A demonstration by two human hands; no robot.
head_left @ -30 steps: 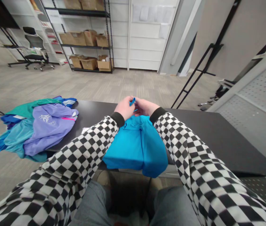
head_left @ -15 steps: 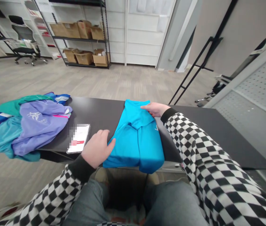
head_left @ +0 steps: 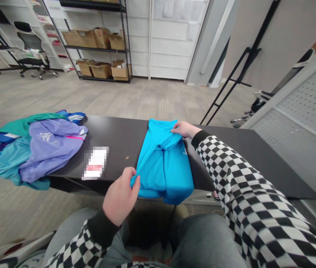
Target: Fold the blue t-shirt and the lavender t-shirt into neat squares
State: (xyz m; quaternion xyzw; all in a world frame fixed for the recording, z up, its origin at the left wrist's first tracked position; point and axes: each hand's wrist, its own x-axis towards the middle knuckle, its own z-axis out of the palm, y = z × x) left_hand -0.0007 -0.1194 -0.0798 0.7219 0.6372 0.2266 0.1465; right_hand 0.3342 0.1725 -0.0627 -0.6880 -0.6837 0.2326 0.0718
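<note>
A bright blue shirt (head_left: 158, 160) lies partly folded on the dark table (head_left: 115, 130), its near end hanging over the front edge. My left hand (head_left: 123, 195) pinches the shirt's left edge near that end, a bit of blue cloth showing between thumb and fingers. At the far right corner, my right hand (head_left: 184, 129) has its fingers closed on the folded cloth. A small white mark shows at the shirt's right side, beside my right sleeve. Folds hide the rest of the garment.
A heap of purple, green and blue clothes (head_left: 54, 145) covers the table's left end. Nearer stands a blurred-out phone-like slab (head_left: 95, 163). Behind the table are a shelf with cardboard boxes (head_left: 100, 70) and a black stand (head_left: 230, 82). A perforated panel (head_left: 300, 111) borders the right.
My left hand has moved slightly right and closed on the shirt's left edge. The right hand's fingers have drawn in on the far corner, and the cloth's left edge has shifted inward.
</note>
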